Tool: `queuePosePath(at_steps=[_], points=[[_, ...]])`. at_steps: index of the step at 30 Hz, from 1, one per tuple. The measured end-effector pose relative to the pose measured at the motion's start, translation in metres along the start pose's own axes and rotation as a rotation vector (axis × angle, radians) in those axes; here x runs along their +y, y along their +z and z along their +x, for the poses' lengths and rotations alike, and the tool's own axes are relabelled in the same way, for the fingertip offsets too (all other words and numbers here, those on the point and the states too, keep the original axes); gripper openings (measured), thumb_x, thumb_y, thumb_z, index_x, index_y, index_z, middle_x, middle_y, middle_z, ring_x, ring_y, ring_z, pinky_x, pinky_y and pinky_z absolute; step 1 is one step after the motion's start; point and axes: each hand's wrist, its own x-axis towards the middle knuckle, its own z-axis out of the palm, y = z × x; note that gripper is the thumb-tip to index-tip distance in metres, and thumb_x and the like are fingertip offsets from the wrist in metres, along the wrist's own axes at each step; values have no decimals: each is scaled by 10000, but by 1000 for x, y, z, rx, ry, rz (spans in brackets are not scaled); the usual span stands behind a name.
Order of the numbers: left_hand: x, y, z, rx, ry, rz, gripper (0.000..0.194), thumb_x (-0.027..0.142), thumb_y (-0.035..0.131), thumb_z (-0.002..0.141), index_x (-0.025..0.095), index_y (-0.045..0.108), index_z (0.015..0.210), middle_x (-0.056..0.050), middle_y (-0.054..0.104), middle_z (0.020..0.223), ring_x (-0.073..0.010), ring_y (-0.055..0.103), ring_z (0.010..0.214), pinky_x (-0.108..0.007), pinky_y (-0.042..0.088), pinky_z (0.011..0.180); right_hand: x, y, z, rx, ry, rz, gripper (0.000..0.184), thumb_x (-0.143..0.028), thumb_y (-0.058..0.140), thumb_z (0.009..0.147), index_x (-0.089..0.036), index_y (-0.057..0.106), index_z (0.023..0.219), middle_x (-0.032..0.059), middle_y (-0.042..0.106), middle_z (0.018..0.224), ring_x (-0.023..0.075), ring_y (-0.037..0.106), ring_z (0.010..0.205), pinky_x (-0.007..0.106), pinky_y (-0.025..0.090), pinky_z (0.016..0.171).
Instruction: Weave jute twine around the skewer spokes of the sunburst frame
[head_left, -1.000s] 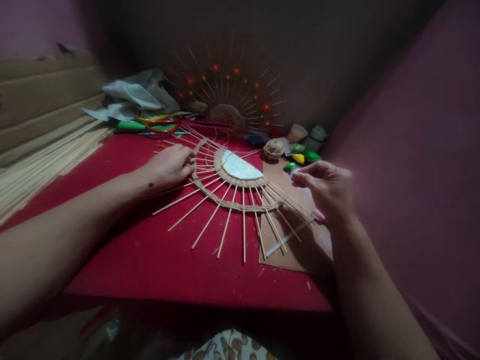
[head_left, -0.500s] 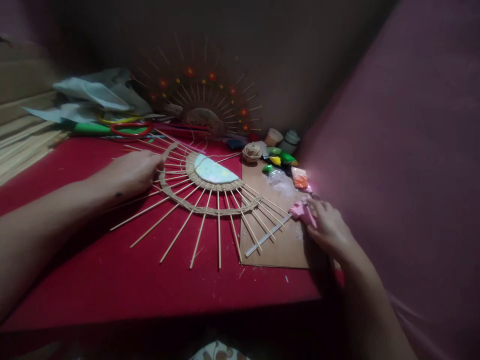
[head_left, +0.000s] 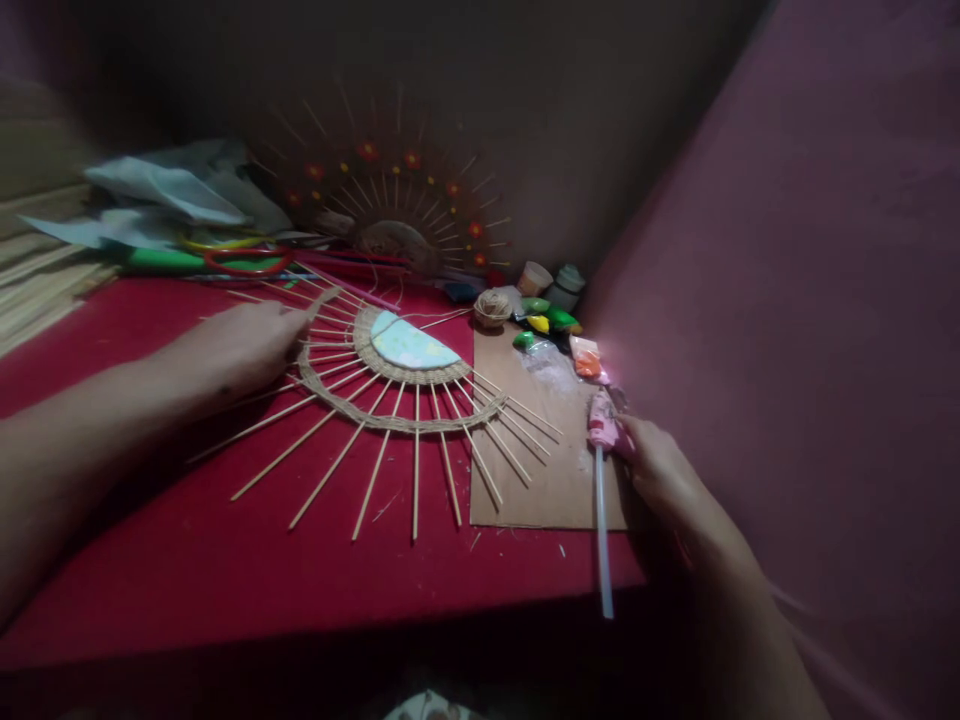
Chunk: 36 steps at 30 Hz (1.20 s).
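In my right hand (head_left: pixel 660 465) is a pink hot glue gun (head_left: pixel 602 420), its long clear glue stick (head_left: pixel 604 540) jutting out toward me past the table's front edge. A half-round piece of thin sticks fans out on the table around a pale fabric half-circle (head_left: pixel 412 345) edged with woven twine. Across the sticks runs a braided twine band (head_left: pixel 375 418). My left hand (head_left: pixel 262 345) is closed at this band's left end, whose loose tip sticks up past my fingers; the fingertips are partly hidden.
Cardboard (head_left: pixel 536 480) lies under the right-hand sticks. Behind it are a twine ball (head_left: pixel 492 309), small coloured packets (head_left: pixel 540 322) and an orange packet (head_left: pixel 586 357). Red-handled scissors (head_left: pixel 247 262) and crumpled pale cloth (head_left: pixel 169 190) sit back left. A finished flowered stick fan (head_left: pixel 397 190) leans on the wall.
My right hand came down from above the cardboard, took hold of the glue gun and swung its stick end toward me. The view turned right; my left hand stays at the band.
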Motion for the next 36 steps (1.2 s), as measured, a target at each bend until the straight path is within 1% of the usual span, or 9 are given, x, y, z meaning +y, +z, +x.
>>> queuePosePath(at_steps=[2,4,7,11,15,18,25,32,36], points=[[2,-3,-2,-8,-3,5,264,226,339,885,133,576,955,-147,592,919,-262,571,841,-341,453,726,-17,-7,2,85,17,-70,376,-146,481,808,-147,593,1168,188,626,1129,340,566,1038,476,459,852],[5,-6,-4,-12,-2,10,268,222,319,899,135,569,942,-134,599,913,-236,570,829,-320,453,726,-43,-13,11,136,-44,-29,370,-187,495,824,-125,579,1179,204,614,1157,339,555,1057,471,454,863],[7,-10,-6,-6,6,-6,257,231,336,895,138,566,961,-138,614,946,-243,580,864,-315,453,721,-89,-16,34,21,-306,151,360,-224,475,857,-139,566,1194,166,644,1144,292,577,1039,437,451,890],[7,-13,-8,-15,21,-40,271,279,350,896,143,577,957,-148,623,960,-271,598,896,-334,451,716,-137,-1,70,-59,-311,163,368,-288,480,888,-136,556,1215,156,679,1055,280,609,959,397,452,791],[3,-11,-8,-11,12,-56,272,264,339,894,154,585,936,-130,640,924,-242,608,827,-313,439,661,-159,15,95,-118,-373,124,235,-264,466,896,-177,591,1076,110,676,958,214,601,852,304,406,705],[0,-6,-5,-8,16,-62,255,242,346,882,173,584,943,-119,657,919,-239,618,813,-306,431,637,-164,20,109,-117,-406,59,199,-190,427,891,-199,582,1017,88,659,922,190,588,827,278,376,682],[9,2,-5,-2,45,-49,264,266,356,882,180,589,972,-133,637,960,-261,631,862,-329,459,683,-153,22,130,-113,-406,81,384,-103,476,811,-181,544,1180,140,637,1143,238,575,1026,316,414,800],[31,8,-14,12,119,-101,255,227,342,917,174,572,1013,-125,626,1009,-237,628,920,-321,480,745,-121,26,106,-11,-381,118,310,-126,465,804,-182,606,1074,107,654,944,225,597,841,319,441,706],[42,4,-20,-22,156,-124,239,239,336,929,169,555,996,-135,637,1024,-252,635,917,-342,486,732,-104,25,96,47,-507,174,383,-118,474,786,-208,568,1146,105,659,1012,232,603,898,349,457,765]])
